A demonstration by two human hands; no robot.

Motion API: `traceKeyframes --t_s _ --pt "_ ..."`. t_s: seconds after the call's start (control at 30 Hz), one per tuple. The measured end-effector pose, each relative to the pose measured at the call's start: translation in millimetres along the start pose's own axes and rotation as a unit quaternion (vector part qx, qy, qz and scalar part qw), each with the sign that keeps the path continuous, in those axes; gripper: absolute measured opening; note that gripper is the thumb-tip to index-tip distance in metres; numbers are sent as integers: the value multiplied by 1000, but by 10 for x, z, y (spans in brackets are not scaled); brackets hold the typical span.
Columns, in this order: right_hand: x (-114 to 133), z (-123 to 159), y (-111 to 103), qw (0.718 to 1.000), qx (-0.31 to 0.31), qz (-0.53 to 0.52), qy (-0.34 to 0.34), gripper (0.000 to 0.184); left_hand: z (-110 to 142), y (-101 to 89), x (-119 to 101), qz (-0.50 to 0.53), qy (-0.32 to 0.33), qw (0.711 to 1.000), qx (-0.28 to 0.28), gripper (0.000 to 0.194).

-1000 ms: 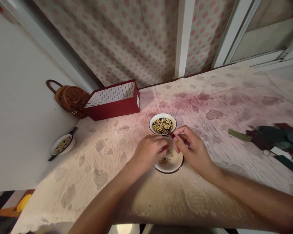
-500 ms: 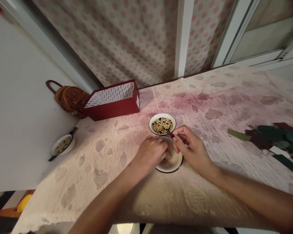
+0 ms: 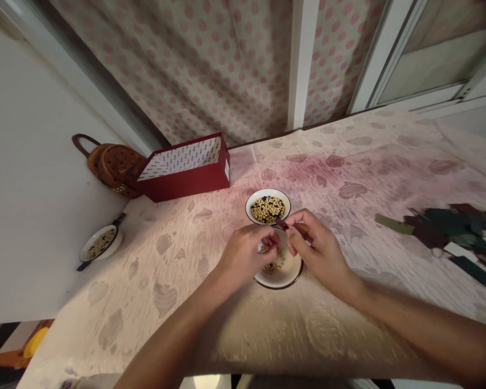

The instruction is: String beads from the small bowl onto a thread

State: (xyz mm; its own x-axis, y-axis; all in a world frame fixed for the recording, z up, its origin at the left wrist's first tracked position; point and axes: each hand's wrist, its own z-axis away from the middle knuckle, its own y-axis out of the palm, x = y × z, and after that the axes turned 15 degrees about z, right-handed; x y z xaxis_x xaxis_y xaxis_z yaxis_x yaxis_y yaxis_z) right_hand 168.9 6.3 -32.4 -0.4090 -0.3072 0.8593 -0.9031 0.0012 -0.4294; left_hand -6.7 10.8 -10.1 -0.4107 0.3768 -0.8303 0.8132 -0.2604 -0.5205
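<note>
Two white bowls stand in the middle of the table. The far bowl (image 3: pixel 268 194) is full of yellow and dark beans. The near bowl (image 3: pixel 285 276) holds a few yellow beans. My left hand (image 3: pixel 246 253) hovers over the near bowl with its fingertips pinched together; what they pinch is too small to make out. My right hand (image 3: pixel 318 249) is closed round a thin dark red stick (image 3: pixel 281 223) whose tip points at the rim between the two bowls.
A red open box (image 3: pixel 186 172) and a brown perforated bag (image 3: pixel 111 166) stand at the back left. A small dish of beans (image 3: pixel 98 244) sits on the white ledge to the left. Dark green and maroon paper strips (image 3: pixel 449 229) lie at the right.
My left hand has lifted slightly off the beans in the near bowl, fingers still pinched. The right hand with the stick has barely moved.
</note>
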Motion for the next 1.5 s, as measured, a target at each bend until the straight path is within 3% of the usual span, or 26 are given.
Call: traceKeyframes --t_s 0.13,0.23,0.77,0.9,1.07,1.27,1.37,1.5 --pt "10 -1 4 1000 -2 4 2 5 0 -34 7 225 -37 971 -74 14" --pt "11 6 11 1000 7 5 -3 4 -10 -37 4 300 -56 948 -94 24" --pt "5 31 10 999 17 39 -33 3 -13 -31 -4 321 -46 939 -110 26" --pt "-8 26 14 999 17 36 -25 2 -37 -17 46 287 -24 950 -120 23" --pt "-33 15 18 1000 4 24 3 4 -157 -32 203 143 20 974 -173 17" --pt "-43 4 23 1000 -6 25 13 6 -170 -68 253 11 50 987 -150 26" --pt "-42 -6 23 1000 -9 20 10 6 -99 -74 164 -63 63 991 -95 17" --pt "-45 -11 21 1000 -14 25 4 6 -30 -35 51 -157 38 986 36 10"
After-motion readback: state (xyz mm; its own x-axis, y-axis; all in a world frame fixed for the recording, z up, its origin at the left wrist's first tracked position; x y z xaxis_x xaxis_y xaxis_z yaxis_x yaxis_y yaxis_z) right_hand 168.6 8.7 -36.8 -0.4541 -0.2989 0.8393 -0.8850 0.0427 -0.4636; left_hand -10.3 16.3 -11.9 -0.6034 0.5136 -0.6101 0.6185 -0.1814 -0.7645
